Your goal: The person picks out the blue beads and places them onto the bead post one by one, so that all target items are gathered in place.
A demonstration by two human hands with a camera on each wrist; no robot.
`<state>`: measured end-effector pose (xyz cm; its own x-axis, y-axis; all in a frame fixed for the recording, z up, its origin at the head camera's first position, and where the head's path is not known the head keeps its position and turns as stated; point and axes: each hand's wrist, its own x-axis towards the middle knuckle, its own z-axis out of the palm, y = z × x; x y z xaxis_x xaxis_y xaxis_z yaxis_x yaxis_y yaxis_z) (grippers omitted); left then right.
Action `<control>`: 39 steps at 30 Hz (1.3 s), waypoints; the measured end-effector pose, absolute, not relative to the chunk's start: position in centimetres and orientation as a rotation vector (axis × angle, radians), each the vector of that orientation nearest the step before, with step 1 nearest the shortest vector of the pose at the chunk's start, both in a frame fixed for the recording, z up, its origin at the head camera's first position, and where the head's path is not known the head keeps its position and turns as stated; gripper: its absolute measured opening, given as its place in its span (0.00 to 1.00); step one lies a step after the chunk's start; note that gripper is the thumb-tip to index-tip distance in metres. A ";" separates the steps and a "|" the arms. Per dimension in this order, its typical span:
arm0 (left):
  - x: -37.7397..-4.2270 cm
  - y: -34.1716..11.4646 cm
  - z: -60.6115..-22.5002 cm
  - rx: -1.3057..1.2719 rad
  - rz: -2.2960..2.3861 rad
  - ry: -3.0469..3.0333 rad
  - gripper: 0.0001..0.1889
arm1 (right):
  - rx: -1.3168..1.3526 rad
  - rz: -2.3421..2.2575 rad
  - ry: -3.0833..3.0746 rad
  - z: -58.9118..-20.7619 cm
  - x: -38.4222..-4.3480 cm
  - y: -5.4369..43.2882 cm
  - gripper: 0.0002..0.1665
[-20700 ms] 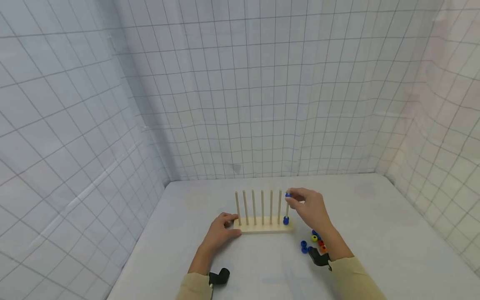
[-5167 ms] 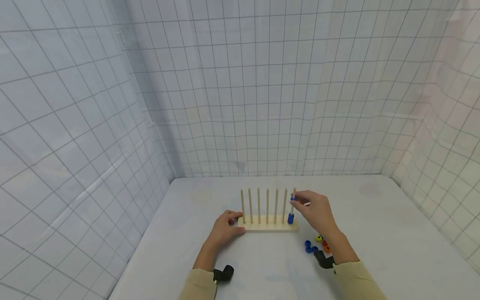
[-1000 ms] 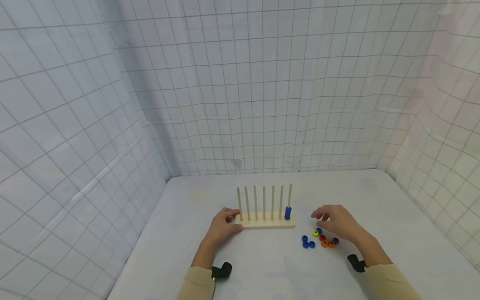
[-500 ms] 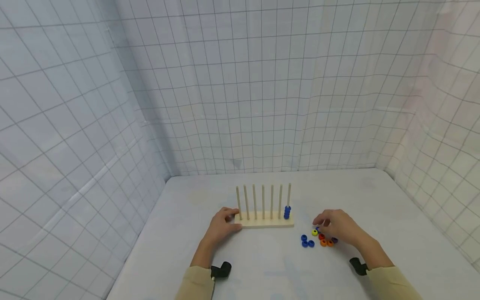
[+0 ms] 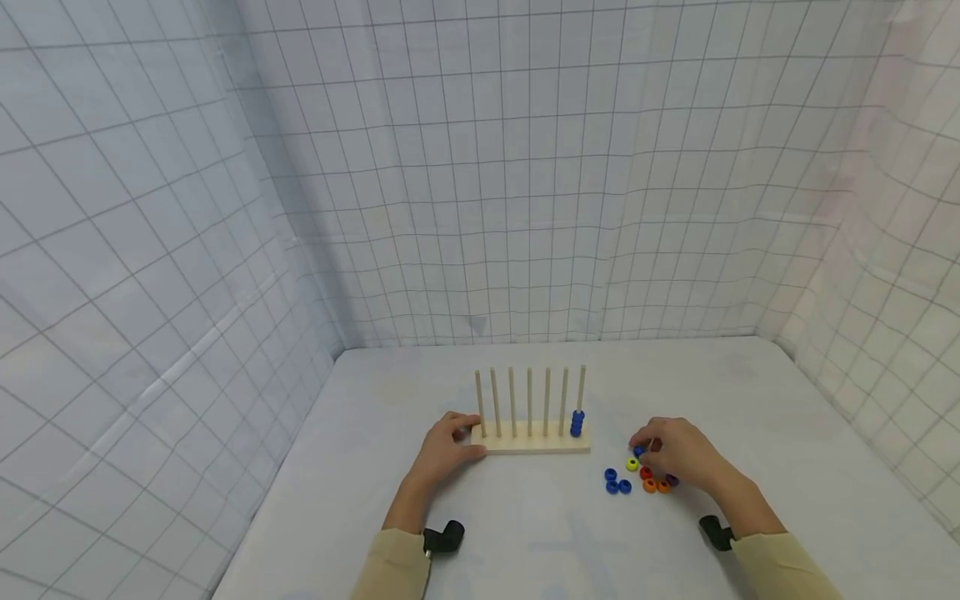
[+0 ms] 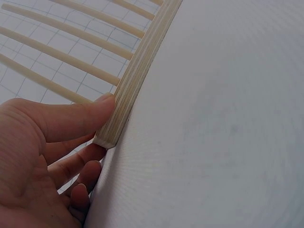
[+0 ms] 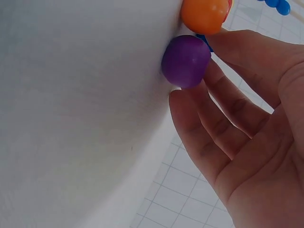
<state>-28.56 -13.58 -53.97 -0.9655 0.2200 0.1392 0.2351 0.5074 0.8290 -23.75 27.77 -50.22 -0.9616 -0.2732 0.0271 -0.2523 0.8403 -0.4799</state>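
Left hand (image 5: 439,450) clamped on rack (image 5: 530,447). Right hand (image 5: 678,450) apparently pinches blue bead (image 5: 639,451), view partly blocked; brushing purple bead (image 7: 185,61), just beside that hand, could send it rolling.

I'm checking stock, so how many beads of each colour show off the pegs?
Blue beads: 4, including one at the right hand
Yellow bead: 1
Red bead: 1
Orange beads: 2
Purple bead: 1
Total: 9

Head view sits above and behind left hand (image 5: 441,454) and right hand (image 5: 678,450), facing forward-down, far. Wrist views look close-up along each hand; head shares rack (image 5: 521,444) with left, purple bead (image 7: 186,61) with right.
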 end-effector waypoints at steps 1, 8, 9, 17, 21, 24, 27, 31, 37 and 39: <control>-28.6 -13.6 -54.0 -0.410 -1.500 -2.712 0.28 | -0.436 -0.763 2.975 -50.2 -23.8 27.8 0.13; -28.6 -13.6 -54.1 -0.416 -1.487 -2.713 0.28 | -0.416 -0.710 2.987 -50.1 -23.9 27.6 0.13; -28.6 -13.6 -54.1 -0.419 -1.485 -2.712 0.28 | -0.413 -0.705 2.987 -50.1 -23.9 27.5 0.13; -28.4 -13.7 -53.7 -0.421 -1.497 -2.705 0.28 | -0.429 -0.717 2.988 -50.2 -24.4 27.6 0.11; -28.5 -13.7 -53.8 -0.424 -1.494 -2.706 0.28 | -0.416 -0.728 2.976 -50.1 -24.4 27.5 0.11; -28.6 -13.7 -54.0 -0.426 -1.485 -2.712 0.29 | -0.387 -0.745 2.966 -49.9 -24.5 27.4 0.11; -28.6 -13.7 -54.1 -0.427 -1.487 -2.712 0.29 | -0.368 -0.755 2.973 -49.7 -24.5 27.2 0.12; -28.6 -13.6 -54.0 -0.426 -1.491 -2.710 0.29 | -0.356 -0.771 2.995 -49.2 -24.5 26.9 0.13; -28.6 -13.6 -54.0 -0.420 -1.475 -2.716 0.28 | -0.362 -0.817 3.011 -48.1 -24.5 26.3 0.13; -28.6 -13.7 -54.1 -0.421 -1.485 -2.714 0.29 | -0.371 -0.825 3.020 -47.8 -24.4 26.1 0.13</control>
